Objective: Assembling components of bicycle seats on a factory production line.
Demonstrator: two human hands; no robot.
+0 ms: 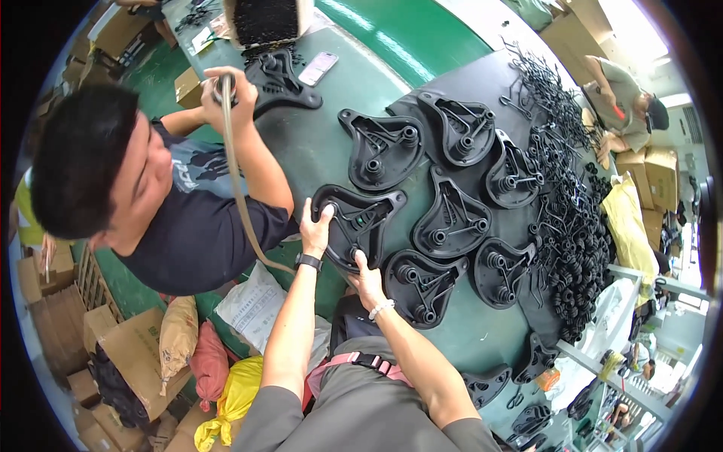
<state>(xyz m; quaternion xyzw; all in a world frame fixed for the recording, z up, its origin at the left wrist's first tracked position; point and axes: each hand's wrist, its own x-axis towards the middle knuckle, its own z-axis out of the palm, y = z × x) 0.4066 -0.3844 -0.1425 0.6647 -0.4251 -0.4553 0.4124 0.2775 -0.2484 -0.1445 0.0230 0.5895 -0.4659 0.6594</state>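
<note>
- Green tabletop (459, 343) carries the whole job, with a co-worker (211, 233) leaning in from the left, a tool and hose in hand.
- Black rods and round parts lie in a long heap (576, 279) down the right side; many loose pieces remain there, so I judge plenty of fitting is left.
- Six dark shells (450, 218) lie open side up between that heap and the wearer, on the far and right sides of the held one. Round parts and rods show inside several, so these look at least partly filled; whether any is finished I can't tell.
- One more, the held shell (376, 232), sits at the left near side of the group, just in front of the wearer, open side up. It seems midway through: parts show inside it, but I can't tell whether its rod is fitted.
- Its narrow ear points to the far right and its broad end to the near left, so I take the long axis to run slantwise between them.
- Left hand (315, 230) is clamped on the shell's left rim, thumb over the edge and fingers mostly underneath.
- Right hand (367, 282) touches the near end with its thumb; whether its fingers close beneath, I can't tell.
- Smallest of all, a green spot (361, 221) shows inside the shell.
</note>
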